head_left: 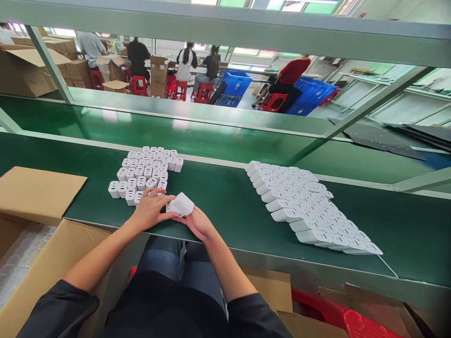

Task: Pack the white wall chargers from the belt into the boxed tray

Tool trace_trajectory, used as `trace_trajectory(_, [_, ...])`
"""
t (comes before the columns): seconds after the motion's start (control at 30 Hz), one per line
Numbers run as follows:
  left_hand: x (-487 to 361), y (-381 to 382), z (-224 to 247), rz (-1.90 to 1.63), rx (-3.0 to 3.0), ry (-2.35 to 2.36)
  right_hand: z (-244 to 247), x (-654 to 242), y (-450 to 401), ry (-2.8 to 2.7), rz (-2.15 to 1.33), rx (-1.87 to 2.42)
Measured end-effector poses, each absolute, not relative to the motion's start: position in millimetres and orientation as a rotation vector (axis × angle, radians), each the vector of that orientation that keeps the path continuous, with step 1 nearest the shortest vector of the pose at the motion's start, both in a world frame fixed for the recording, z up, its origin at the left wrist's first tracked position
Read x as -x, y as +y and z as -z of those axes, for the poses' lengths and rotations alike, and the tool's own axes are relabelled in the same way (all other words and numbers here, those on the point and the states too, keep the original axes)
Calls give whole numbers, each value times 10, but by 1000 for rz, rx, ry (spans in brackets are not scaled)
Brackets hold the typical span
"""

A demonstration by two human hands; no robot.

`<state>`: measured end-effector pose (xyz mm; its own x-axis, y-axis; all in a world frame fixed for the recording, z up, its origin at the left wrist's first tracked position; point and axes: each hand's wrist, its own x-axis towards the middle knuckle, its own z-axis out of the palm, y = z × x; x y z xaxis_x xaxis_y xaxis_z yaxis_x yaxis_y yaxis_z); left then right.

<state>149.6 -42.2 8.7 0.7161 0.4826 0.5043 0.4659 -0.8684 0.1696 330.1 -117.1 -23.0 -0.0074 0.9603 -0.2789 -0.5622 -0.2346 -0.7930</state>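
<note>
At the near edge of the green bench, my left hand (153, 209) grips one end of a white USB charger (169, 206) between fingers and thumb. My right hand (199, 223) is closed around a white piece that looks like a cloth or paper (183, 204), pressed against the charger. That piece partly hides the charger and my right fingers. Just beyond my left hand stands a loose group of similar white chargers (141, 171), with dark slots in their upper faces. A larger block of chargers (303, 202) stands in tight slanted rows to the right.
An open cardboard box (81, 249) with clear plastic trays (26, 258) sits at the left, one flap (38, 192) over the bench (214, 202). A metal frame (225, 28) crosses above. Black sheets (387, 138) lie at the far right. Several people sit beyond, near blue crates (236, 83).
</note>
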Motion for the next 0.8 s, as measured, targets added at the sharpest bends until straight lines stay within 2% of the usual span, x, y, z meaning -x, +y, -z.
trace_trajectory(0.17, [-1453,-295,-181,-665,-3105,802,288,-3579,-1169,-626,-1300,1168])
trace_trajectory(0.3, [-1452,-269,-230,-512,-3184,858,362,-3652,-1178,-665,-1320,1148])
trace_trajectory(0.63, [-1246,-295,-97,-738,-3149,910,97,-3435,-1203,-763,-1404,1001])
trace_trajectory(0.7, [-1229,-271,-78,-766,-3155,931,144,-3365,-1115,-804,-1264,1068])
trace_trajectory(0.8, [-1217,-254,-65,-797,-3208,949,237,-3241,-958,-879,-820,1297])
